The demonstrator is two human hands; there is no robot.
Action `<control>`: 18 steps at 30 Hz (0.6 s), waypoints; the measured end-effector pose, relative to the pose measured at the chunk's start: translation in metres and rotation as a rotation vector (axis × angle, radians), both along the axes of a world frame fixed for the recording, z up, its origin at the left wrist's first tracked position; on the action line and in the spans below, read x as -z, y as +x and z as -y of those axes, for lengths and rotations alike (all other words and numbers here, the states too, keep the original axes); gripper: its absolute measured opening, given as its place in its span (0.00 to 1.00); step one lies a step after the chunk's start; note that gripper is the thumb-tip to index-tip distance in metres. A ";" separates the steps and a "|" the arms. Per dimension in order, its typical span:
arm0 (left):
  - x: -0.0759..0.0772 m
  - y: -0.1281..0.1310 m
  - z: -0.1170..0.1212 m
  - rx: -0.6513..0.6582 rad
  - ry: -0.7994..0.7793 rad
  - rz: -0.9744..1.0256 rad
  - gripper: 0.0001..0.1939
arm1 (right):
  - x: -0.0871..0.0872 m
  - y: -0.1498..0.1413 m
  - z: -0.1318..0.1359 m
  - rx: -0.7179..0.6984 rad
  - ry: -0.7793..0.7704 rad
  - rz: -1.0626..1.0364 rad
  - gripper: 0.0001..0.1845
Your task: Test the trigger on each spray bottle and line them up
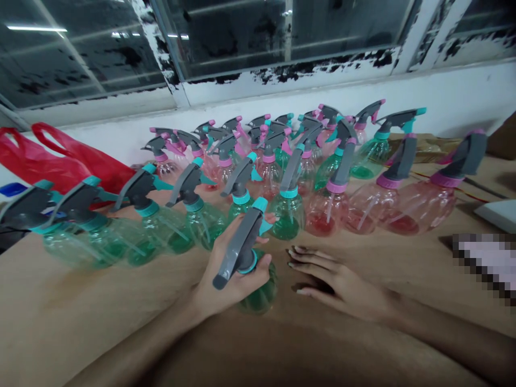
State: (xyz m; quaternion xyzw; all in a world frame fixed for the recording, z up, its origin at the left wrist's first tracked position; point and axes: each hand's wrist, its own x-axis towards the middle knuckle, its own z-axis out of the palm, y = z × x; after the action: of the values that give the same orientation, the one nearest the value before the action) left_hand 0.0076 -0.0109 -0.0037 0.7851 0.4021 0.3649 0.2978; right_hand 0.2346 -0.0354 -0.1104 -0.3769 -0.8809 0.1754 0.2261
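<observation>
My left hand is wrapped round the neck of a green spray bottle with a grey trigger head and turquoise collar and nozzle. The bottle is near the front of the table, its head leaning over my fingers. To its right, my right hand lies on the tabletop with fingers stretched out and nothing in them. Just beyond my hands runs a row of spray bottles, with a green spray bottle and a pink spray bottle nearest. Part of the held bottle is hidden behind my fingers.
Several more pink and green spray bottles crowd the back, including a pink spray bottle at the right. A red plastic bag lies at the left. A white object and a blurred patch are at right. Windows rise behind.
</observation>
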 end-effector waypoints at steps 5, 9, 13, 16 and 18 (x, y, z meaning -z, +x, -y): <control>-0.001 0.001 0.000 0.009 0.008 0.030 0.19 | 0.001 0.000 0.000 0.005 -0.005 0.010 0.26; -0.001 0.000 0.000 0.009 0.024 0.025 0.19 | 0.000 0.000 0.000 0.001 0.001 0.003 0.26; 0.000 0.000 0.001 -0.035 0.017 -0.018 0.16 | -0.001 0.000 0.000 0.012 -0.009 0.020 0.26; 0.000 -0.001 0.002 -0.045 0.052 -0.033 0.11 | 0.000 0.000 0.000 0.014 -0.005 0.014 0.26; -0.002 -0.002 0.002 -0.073 0.067 -0.065 0.10 | 0.001 -0.001 0.000 0.013 -0.005 0.003 0.26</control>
State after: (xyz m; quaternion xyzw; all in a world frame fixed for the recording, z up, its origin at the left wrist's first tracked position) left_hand 0.0060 -0.0128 -0.0020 0.7910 0.4273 0.3631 0.2448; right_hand 0.2339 -0.0358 -0.1110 -0.3833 -0.8783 0.1758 0.2251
